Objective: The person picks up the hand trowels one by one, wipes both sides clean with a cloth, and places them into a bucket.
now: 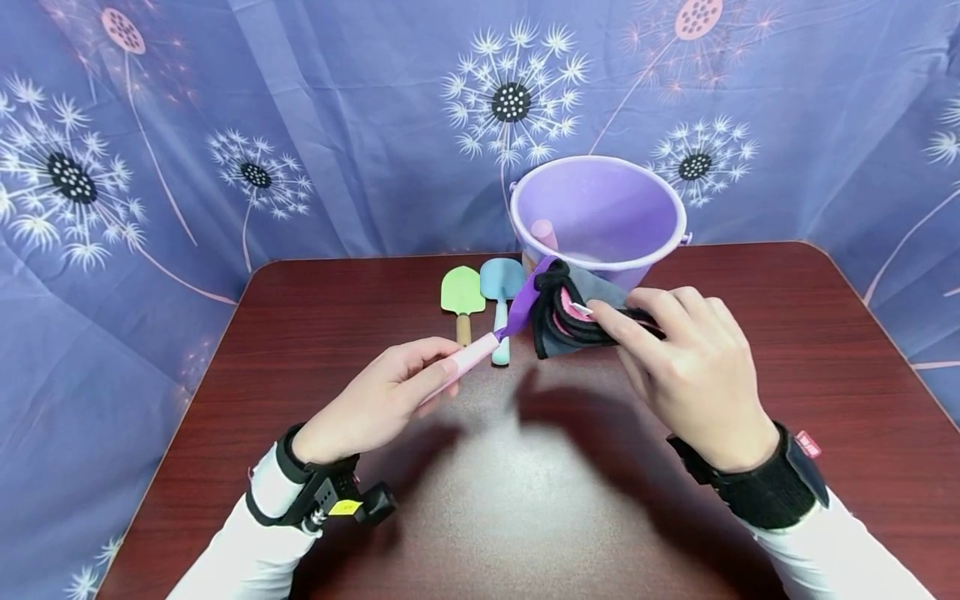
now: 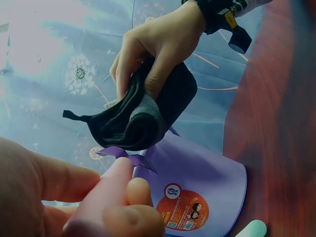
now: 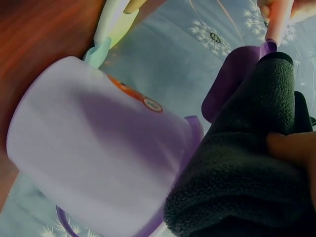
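My left hand (image 1: 386,396) grips the pink handle of a toy shovel (image 1: 522,302), whose purple blade points up and to the right. In my right hand (image 1: 693,367) is a folded dark grey cloth (image 1: 600,287) with black edging, bunched between thumb and fingers. The cloth lies against the shovel's blade and covers part of it in the head view. From the right wrist, the fuzzy cloth (image 3: 242,163) appears beside the purple blade (image 3: 229,84). Both hands are above the table, in front of the bucket.
A purple bucket (image 1: 637,271) stands at the table's back edge, with a pink rounded end (image 1: 543,233) showing inside. Left of it lie a green shovel (image 1: 462,290) with a tan handle and a blue shovel (image 1: 501,275). A blue dandelion-print curtain (image 1: 360,125) hangs behind.
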Demonstrator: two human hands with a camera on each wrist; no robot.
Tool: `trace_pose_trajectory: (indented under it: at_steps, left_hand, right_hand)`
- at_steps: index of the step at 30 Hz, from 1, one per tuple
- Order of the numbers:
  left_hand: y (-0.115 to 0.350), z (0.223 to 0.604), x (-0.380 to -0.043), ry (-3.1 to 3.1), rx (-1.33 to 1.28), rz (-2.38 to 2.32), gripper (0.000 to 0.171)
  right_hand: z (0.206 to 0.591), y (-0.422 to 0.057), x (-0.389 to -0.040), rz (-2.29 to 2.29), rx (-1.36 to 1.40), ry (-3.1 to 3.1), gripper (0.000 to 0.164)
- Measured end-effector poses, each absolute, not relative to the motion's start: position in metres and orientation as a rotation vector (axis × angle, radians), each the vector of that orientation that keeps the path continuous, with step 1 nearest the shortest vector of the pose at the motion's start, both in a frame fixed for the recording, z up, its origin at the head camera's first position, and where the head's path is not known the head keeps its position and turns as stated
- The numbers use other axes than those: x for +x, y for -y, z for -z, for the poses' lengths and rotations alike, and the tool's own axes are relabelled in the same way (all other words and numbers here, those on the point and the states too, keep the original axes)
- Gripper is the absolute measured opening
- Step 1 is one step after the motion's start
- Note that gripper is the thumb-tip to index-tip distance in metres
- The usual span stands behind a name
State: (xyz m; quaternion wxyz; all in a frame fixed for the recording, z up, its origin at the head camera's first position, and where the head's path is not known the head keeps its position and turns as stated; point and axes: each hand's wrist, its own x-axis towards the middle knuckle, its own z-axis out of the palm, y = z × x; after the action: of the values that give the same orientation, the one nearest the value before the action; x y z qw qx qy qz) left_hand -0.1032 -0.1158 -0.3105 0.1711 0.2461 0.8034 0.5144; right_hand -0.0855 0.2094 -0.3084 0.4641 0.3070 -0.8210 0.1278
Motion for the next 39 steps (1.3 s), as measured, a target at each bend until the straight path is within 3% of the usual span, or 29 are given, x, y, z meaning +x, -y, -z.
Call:
trace_pose_trajectory:
  at_steps: [25,39]
  left_hand:
    - [0.124,0.308,-0.108,-2.237,0.688,-1.469,0.019]
    - [0.134,0.302,-0.109,-2.196,0.668,-1.506,0.024]
  right_hand:
    - [0.313,-0.192,-0.082,-0.252,1.053,1.915,0.029]
    - [0.307,-0.201,-0.083,-0.228,1.023,1.926,0.028]
